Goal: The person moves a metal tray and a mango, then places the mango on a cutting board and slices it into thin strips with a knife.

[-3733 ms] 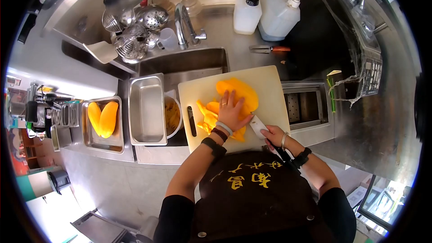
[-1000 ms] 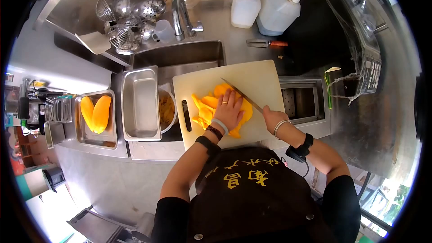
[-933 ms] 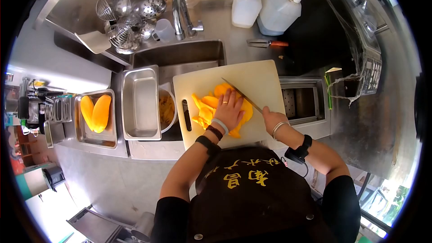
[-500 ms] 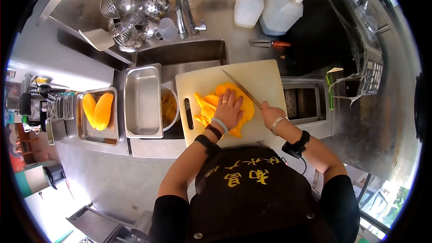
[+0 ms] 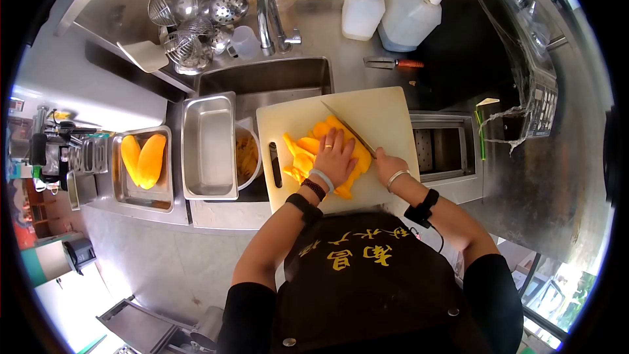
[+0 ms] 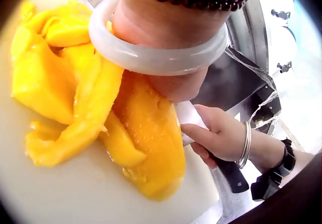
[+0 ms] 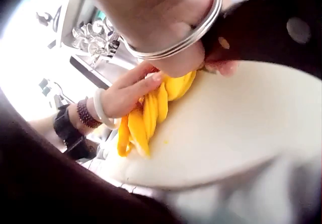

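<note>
Yellow-orange fruit flesh (image 5: 304, 152) lies in slices and a larger piece on a pale cutting board (image 5: 383, 111). My left hand (image 5: 335, 158) rests flat on the larger piece, fingers extended. My right hand (image 5: 392, 169) grips a knife (image 5: 348, 129), its blade angled up and left along the fruit's right side. The left wrist view shows overlapping slices (image 6: 95, 103) and the right hand (image 6: 216, 133) around the knife's black handle (image 6: 230, 175). In the right wrist view the left hand (image 7: 128, 93) touches the fruit (image 7: 151, 111); the knife is mostly hidden there.
Left of the board stand an empty metal pan (image 5: 208, 151), a white bucket (image 5: 257, 177) with scraps and a tray (image 5: 143, 202) holding two peeled fruits. Behind are a sink (image 5: 262, 77), faucet (image 5: 265, 23), strainers (image 5: 187, 49), two pump jugs (image 5: 362, 13) and a red-handled tool (image 5: 409, 63).
Over the last second, the right hand and knife have shifted slightly left toward the left hand, the blade now closer against the fruit. The left hand remains on the fruit.
</note>
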A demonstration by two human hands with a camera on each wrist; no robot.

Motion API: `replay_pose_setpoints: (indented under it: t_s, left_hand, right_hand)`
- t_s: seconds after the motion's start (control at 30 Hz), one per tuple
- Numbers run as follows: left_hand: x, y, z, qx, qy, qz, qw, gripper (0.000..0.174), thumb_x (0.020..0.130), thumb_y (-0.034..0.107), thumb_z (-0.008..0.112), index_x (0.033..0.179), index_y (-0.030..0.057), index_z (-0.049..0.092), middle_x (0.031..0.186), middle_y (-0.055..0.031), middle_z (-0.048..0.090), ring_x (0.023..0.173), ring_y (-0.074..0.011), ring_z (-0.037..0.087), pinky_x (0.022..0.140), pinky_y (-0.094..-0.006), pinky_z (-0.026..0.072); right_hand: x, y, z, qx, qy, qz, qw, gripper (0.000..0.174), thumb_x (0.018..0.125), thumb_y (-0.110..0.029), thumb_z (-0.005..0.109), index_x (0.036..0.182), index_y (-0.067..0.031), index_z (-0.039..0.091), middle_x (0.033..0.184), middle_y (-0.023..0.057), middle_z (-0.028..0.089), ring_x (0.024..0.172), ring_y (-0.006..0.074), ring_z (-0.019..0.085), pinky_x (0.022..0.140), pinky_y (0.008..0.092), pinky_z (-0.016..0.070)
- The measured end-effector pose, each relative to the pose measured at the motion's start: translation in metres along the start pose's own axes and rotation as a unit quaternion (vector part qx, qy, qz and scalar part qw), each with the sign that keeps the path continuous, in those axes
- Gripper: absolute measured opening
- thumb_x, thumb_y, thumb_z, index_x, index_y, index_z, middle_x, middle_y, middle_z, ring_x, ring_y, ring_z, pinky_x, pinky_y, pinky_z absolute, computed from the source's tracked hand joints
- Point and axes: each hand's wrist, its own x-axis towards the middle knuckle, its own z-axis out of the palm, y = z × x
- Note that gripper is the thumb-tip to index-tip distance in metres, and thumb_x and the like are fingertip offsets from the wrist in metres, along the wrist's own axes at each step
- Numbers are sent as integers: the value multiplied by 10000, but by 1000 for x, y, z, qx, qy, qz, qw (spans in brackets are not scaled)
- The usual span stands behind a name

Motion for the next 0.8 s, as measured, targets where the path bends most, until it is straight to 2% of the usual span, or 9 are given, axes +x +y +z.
replay_pose_setpoints:
  t_s: [0.23, 0.3, 0.43, 0.5, 0.63, 0.8]
  left_hand:
    - [0, -1, -1, 4, -8, -3, 1000, 448, 741, 278, 506, 1114, 47, 417, 1161, -234, 367, 1123, -381, 306, 931, -459, 251]
    - [1, -1, -1, 8, -8, -1, 1000, 449, 742, 282, 505, 1115, 47, 415, 1163, -236, 365, 1125, -380, 307, 931, -459, 252]
    - [2, -2, -1, 2, -12, -4, 1000, 441, 748, 285, 497, 1108, 43, 419, 1169, -239, 361, 1129, -377, 306, 929, -461, 257]
    - [1, -1, -2, -3, -16, -1, 1000, 438, 750, 285, 495, 1106, 42, 421, 1170, -239, 360, 1130, -378, 305, 928, -462, 259]
    - [6, 0, -5, -5, -18, 2, 1000, 436, 749, 281, 500, 1098, 31, 425, 1163, -239, 364, 1121, -379, 316, 926, -459, 264]
    - [5, -4, -4, -7, -8, 6, 1000, 441, 738, 263, 516, 1088, 11, 424, 1155, -243, 363, 1107, -380, 329, 926, -436, 278]
  right_hand:
    - [-23, 4, -37, -18, -22, -24, 999, 167, 759, -91, 427, 902, -15, 385, 677, 201, 572, 654, 350, 575, 587, 419, 447]
    - [-25, 9, -32, -42, -38, -33, 998, 173, 820, -186, 431, 883, -32, 385, 674, 201, 566, 641, 359, 565, 581, 432, 440]
    - [-23, 7, -23, -29, -31, -29, 999, 156, 807, -155, 424, 884, -27, 383, 672, 201, 567, 643, 359, 566, 586, 433, 441]
    - [-20, -5, -21, -20, -37, 16, 999, 160, 763, -79, 406, 908, -16, 380, 694, 210, 572, 671, 354, 575, 601, 416, 452]
    - [0, -7, -2, -16, -4, 14, 1000, 158, 773, -90, 388, 914, -18, 381, 712, 214, 573, 687, 353, 574, 616, 417, 450]
    - [-9, 0, -21, -5, -19, -20, 1000, 148, 802, -118, 387, 909, -16, 392, 724, 204, 574, 698, 349, 572, 622, 413, 445]
